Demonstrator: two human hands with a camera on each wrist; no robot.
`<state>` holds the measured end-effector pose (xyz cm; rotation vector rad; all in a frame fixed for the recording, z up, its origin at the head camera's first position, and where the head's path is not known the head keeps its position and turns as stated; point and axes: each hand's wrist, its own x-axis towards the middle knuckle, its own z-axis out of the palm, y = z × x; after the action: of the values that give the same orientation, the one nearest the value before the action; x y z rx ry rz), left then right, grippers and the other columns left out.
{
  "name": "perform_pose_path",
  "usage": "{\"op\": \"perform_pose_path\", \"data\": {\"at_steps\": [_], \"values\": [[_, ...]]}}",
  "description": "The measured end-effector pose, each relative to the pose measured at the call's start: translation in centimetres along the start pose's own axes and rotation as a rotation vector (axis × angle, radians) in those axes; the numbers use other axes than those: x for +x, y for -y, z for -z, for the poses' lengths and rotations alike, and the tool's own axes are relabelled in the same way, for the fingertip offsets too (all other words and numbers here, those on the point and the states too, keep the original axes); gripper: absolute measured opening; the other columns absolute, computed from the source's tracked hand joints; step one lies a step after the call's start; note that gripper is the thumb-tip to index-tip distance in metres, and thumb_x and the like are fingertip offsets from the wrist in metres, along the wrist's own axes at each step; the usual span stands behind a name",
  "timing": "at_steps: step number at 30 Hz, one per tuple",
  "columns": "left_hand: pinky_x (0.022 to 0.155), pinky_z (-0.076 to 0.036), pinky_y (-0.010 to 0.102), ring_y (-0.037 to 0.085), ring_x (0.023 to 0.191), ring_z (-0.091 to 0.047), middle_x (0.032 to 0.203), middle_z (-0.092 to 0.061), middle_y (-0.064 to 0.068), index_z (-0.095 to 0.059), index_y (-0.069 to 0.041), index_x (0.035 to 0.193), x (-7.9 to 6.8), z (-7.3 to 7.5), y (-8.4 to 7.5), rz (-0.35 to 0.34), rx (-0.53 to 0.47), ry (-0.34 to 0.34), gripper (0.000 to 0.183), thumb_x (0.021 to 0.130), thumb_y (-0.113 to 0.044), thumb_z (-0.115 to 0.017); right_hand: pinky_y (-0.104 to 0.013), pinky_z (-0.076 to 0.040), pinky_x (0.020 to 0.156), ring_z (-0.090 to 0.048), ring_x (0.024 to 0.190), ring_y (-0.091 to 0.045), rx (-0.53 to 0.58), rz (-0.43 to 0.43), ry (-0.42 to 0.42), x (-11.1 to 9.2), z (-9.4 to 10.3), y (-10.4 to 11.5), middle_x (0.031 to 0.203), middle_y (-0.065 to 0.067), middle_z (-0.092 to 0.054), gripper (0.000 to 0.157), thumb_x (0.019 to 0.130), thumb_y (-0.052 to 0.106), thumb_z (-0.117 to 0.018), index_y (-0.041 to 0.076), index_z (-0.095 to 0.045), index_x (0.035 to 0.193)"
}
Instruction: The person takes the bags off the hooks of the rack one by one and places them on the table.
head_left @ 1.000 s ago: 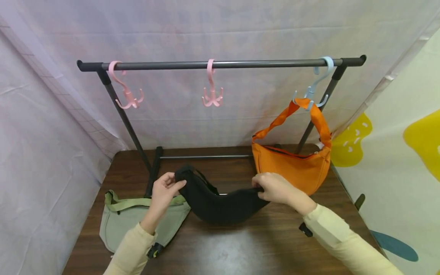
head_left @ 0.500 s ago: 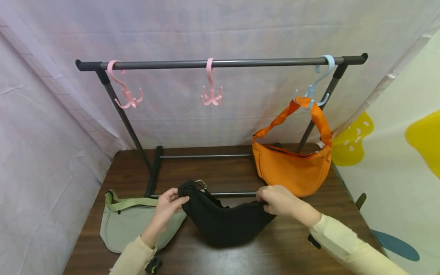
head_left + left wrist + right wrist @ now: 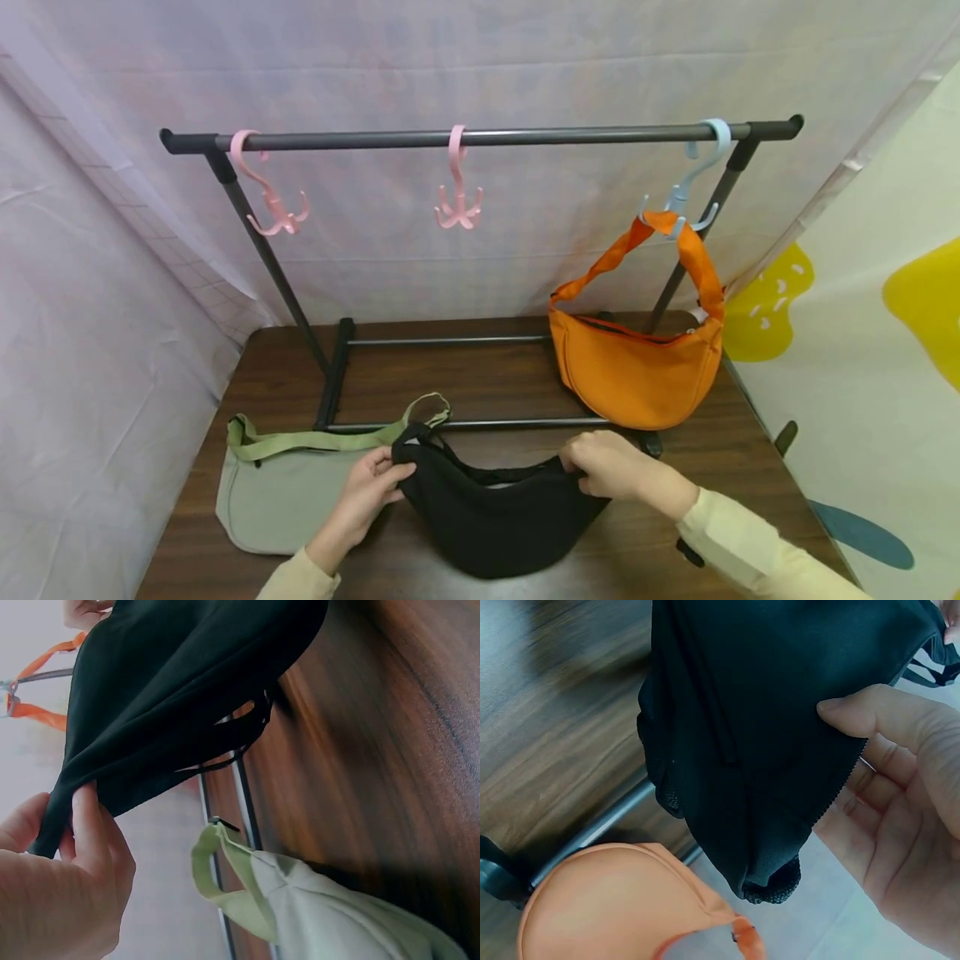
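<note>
A black crescent-shaped bag (image 3: pixel 502 525) is stretched between my two hands above the table front. At its left upper corner my left hand (image 3: pixel 365 492) pinches the fabric between thumb and fingers. My right hand (image 3: pixel 618 467) grips the upper edge on the other side; the right wrist view shows the thumb (image 3: pixel 855 709) on the cloth beside a zipper edge. Beside the left hand lies a grey-green bag (image 3: pixel 288 496) with a light green strap (image 3: pixel 315 442). An orange bag (image 3: pixel 637 367) hangs by its strap from a light blue hook (image 3: pixel 678 196), behind the right hand.
A dark metal rack (image 3: pixel 555 136) stands on the brown wooden table (image 3: pixel 442 379). Two pink hooks hang from its bar, one at the left (image 3: pixel 275 208) and one in the middle (image 3: pixel 458 204). White cloth (image 3: pixel 360 250) covers the back.
The black bag has come lower and nearer to me, and its body hangs fuller between the hands. Both hands have moved down with it, still holding its edges.
</note>
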<state>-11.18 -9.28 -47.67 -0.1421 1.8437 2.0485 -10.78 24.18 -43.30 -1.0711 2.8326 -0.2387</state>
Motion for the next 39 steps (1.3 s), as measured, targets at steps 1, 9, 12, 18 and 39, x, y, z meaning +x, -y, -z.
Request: {"op": "perform_pose_path", "data": {"at_steps": [1, 9, 12, 18, 39], "values": [[0.06, -0.05, 0.022, 0.01, 0.074, -0.06, 0.084, -0.063, 0.001, -0.055, -0.002, 0.092, 0.2, 0.1, 0.2, 0.006, -0.006, 0.001, 0.012, 0.082, -0.003, -0.061, -0.02, -0.026, 0.045, -0.034, 0.053, -0.005, 0.006, -0.005, 0.011, 0.2, -0.1, -0.2, 0.06, 0.012, -0.038, 0.024, 0.057, 0.0, -0.066, 0.017, -0.048, 0.062], [0.062, -0.05, 0.027, 0.011, 0.074, -0.058, 0.079, -0.062, 0.001, -0.053, -0.001, 0.089, 2.6, 0.4, 2.0, 0.022, 0.025, -0.101, 0.014, 0.08, -0.006, -0.062, -0.023, -0.028, 0.047, -0.033, 0.052, -0.007, 0.015, -0.047, 0.086, 2.6, -1.9, -2.0, 0.058, 0.009, -0.041, 0.019, 0.062, -0.001, -0.067, 0.014, -0.054, 0.062], [0.06, -0.05, 0.026, 0.009, 0.071, -0.057, 0.076, -0.061, -0.001, -0.051, -0.002, 0.087, 3.6, 0.4, 2.4, 0.009, 0.057, -0.131, 0.015, 0.08, -0.007, -0.063, -0.022, -0.026, 0.046, -0.031, 0.052, -0.007, 0.056, -0.065, 0.129, 3.6, -2.7, -2.9, 0.056, 0.009, -0.041, 0.019, 0.062, -0.002, -0.066, 0.014, -0.055, 0.061], [0.051, -0.047, 0.021, 0.006, 0.057, -0.053, 0.069, -0.055, -0.002, -0.046, -0.004, 0.082, 5.4, 0.1, 3.0, -0.02, 0.04, -0.213, 0.019, 0.077, -0.001, -0.064, -0.022, -0.034, 0.049, -0.04, 0.055, -0.007, 0.111, -0.142, 0.198, 5.6, -4.4, -4.7, 0.061, 0.009, -0.05, 0.016, 0.063, 0.0, -0.067, 0.014, -0.061, 0.065], [0.038, -0.041, 0.016, 0.004, 0.039, -0.045, 0.062, -0.058, 0.006, -0.052, 0.009, 0.084, 8.1, -0.1, 4.7, -0.159, 0.355, -0.439, 0.022, 0.069, 0.002, -0.067, -0.031, -0.047, 0.056, -0.056, 0.065, -0.018, -0.061, -0.129, -0.118, 6.7, -10.1, -5.6, 0.072, 0.0, -0.054, 0.015, 0.062, 0.001, -0.064, 0.01, -0.061, 0.072]]}}
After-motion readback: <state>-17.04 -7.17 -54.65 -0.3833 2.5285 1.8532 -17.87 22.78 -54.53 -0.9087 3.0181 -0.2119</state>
